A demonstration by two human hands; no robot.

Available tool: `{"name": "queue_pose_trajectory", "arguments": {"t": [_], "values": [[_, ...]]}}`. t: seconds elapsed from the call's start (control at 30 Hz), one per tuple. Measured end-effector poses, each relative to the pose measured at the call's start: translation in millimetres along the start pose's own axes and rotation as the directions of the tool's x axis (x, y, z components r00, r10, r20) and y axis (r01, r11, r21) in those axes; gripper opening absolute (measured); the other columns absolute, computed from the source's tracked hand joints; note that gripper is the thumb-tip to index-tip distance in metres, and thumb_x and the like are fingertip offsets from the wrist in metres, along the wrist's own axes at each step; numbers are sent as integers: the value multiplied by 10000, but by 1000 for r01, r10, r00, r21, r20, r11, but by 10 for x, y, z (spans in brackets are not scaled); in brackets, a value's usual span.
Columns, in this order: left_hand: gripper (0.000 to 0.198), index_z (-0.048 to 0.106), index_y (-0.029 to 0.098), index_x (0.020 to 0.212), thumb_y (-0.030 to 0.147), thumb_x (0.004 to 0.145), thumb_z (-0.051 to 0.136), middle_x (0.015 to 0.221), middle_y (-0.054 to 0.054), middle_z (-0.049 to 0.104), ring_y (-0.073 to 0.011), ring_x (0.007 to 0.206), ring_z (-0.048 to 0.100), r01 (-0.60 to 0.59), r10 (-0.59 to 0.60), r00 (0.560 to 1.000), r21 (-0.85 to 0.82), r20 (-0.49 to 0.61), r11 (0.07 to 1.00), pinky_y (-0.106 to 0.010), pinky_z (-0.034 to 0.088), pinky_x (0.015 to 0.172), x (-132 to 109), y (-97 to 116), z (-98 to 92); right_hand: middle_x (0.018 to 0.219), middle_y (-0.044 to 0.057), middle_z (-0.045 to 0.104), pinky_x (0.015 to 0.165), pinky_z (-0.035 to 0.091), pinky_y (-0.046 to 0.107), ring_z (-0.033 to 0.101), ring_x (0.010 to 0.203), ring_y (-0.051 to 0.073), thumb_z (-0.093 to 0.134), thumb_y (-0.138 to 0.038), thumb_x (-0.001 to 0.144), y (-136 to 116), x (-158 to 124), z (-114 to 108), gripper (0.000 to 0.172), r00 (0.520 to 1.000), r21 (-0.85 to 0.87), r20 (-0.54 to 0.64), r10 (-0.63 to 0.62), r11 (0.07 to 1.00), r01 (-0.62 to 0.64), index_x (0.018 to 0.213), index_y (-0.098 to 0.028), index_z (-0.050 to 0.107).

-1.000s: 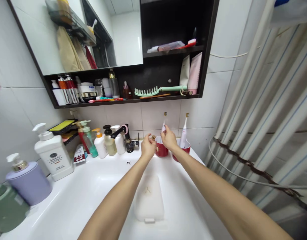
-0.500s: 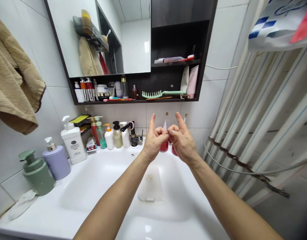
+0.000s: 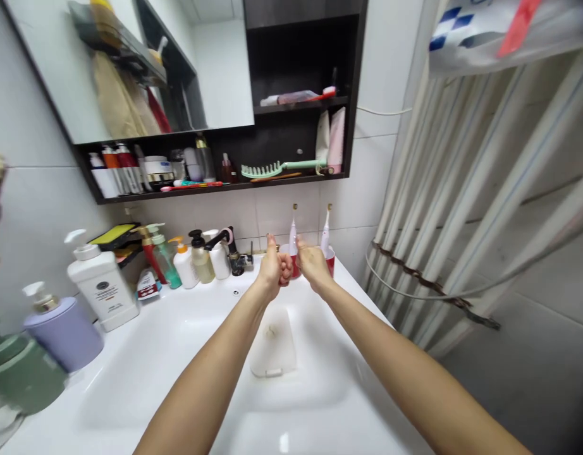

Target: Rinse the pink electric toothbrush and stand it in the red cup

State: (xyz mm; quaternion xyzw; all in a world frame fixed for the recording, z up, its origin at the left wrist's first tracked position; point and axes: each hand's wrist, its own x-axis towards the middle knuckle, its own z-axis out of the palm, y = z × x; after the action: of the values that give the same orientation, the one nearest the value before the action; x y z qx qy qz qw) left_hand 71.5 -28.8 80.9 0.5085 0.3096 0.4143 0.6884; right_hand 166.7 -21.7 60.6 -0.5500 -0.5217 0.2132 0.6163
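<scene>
Above the back of the white sink (image 3: pixel 144 354), my two bare hands are held up side by side with a small gap between them. The fingers of my left hand (image 3: pixel 274 268) are curled into a loose fist, its thumb sticking up, and no object shows in it. My right hand (image 3: pixel 314 262) is curled closed with its back towards me, slightly smeared by motion; nothing shows in it. Just behind them stand two electric toothbrushes, one (image 3: pixel 293 237) partly behind my hands, the other (image 3: pixel 325 239) in a red cup (image 3: pixel 330 259). Neither hand touches them.
Left of my hands is a black faucet (image 3: pixel 234 253). Pump bottles line the ledge, including a white one (image 3: pixel 104 284) and a purple one (image 3: pixel 66 332). A translucent plate (image 3: pixel 273 347) lies in the basin. Overhead hangs a mirror cabinet (image 3: pixel 215 189); white pipes (image 3: pixel 438 189) run at right.
The view has turned to the right, so the scene sits further left. My raised index fingers have folded in, and my hands, fingertips together before, are now closed and slightly apart.
</scene>
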Motion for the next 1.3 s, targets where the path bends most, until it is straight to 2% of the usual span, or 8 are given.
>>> {"name": "queue_pose_trajectory", "arguments": {"t": [0.1,0.23,0.43,0.63,0.77,0.97,1.17,1.3], "values": [[560,327,149,386,648,588,173,244,45,257,-28,222,199,77,-74,995,41,-66,996,-151,88,288,59,-229,-125,718,46,497,639,336,302,448,775,195,516,-389,549,342,176,-156,231,987,-213,-156,47,974,-79,538,-159,493],[484,394,140,472,596,598,298,296,48,329,-32,257,262,148,-141,982,40,-128,988,-150,162,291,79,-474,-262,1094,73,323,777,263,373,313,986,245,581,-280,507,711,295,-355,318,958,-400,-269,101,893,-207,806,-196,515],[281,453,119,595,398,628,448,414,30,439,-42,347,378,152,-126,976,144,-177,978,-158,292,356,87,-550,-181,934,67,413,718,334,301,404,863,183,484,-244,620,853,253,-488,201,971,-540,-200,128,813,-219,808,-181,517],[197,470,122,659,288,576,537,586,20,493,-62,524,463,-58,176,944,384,-279,921,-176,349,479,204,-452,4,942,59,373,674,363,293,360,885,191,471,-316,634,665,-212,-594,220,994,-613,-90,58,784,-102,819,-203,502],[311,459,127,830,222,556,570,756,1,501,-82,703,463,-183,328,913,477,-241,859,-193,345,595,273,-420,120,921,41,376,662,380,281,375,851,173,458,-357,639,538,-564,-533,239,998,-607,69,-16,793,55,823,-212,501],[167,483,140,729,156,572,540,658,45,479,-51,585,440,-67,194,941,410,-278,910,-192,361,574,264,-516,29,888,58,381,624,403,294,387,825,194,435,-409,635,637,-815,-245,297,972,-528,236,-25,836,149,817,-189,517],[50,481,124,586,88,564,508,577,60,469,-31,533,420,-38,210,878,374,-431,927,-160,374,562,185,-631,-75,905,62,376,599,413,293,388,817,195,441,-403,629,795,-881,-68,307,948,-497,317,-19,848,184,833,-187,517],[82,455,136,582,69,545,487,574,69,451,-37,568,434,-259,434,724,372,-536,891,-198,401,625,145,-513,-127,908,60,375,621,413,285,391,826,187,468,-357,622,839,-884,-69,275,939,-509,343,16,844,171,828,-184,522]]}}
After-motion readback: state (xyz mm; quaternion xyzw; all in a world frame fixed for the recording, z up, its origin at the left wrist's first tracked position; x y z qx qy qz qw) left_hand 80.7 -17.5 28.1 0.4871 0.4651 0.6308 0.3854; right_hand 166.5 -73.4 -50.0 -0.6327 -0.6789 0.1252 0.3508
